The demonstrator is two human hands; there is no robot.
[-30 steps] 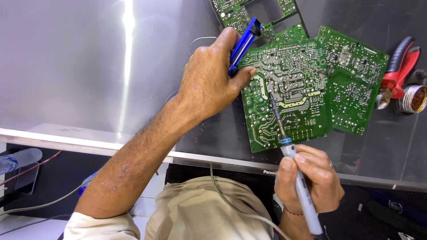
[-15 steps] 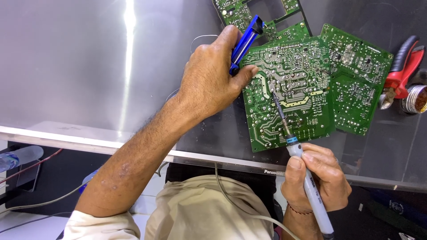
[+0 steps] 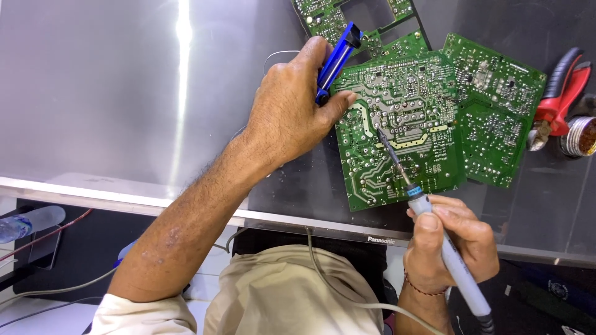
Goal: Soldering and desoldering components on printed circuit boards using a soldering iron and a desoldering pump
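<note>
Gripping a grey-handled soldering iron [image 3: 448,251], my right hand [image 3: 450,242] touches its tip to the green circuit board [image 3: 400,127]. My left hand [image 3: 292,111], at the board's left edge, clasps a blue desoldering pump [image 3: 335,62].

The lower barrel of the blue desoldering pump [image 3: 335,61] is hidden inside the left hand [image 3: 287,118]. The grey-handled soldering iron [image 3: 447,253] runs off the bottom edge, its cord end unseen. The right hand [image 3: 452,242] covers part of its grip. The upper green circuit board [image 3: 347,18] is cut by the top edge. The round solder spool [image 3: 580,136] is cut by the right edge. Components on the large green circuit board [image 3: 403,130] are too small to identify. The clear bottle [image 3: 28,222] is cut off at left.
</note>
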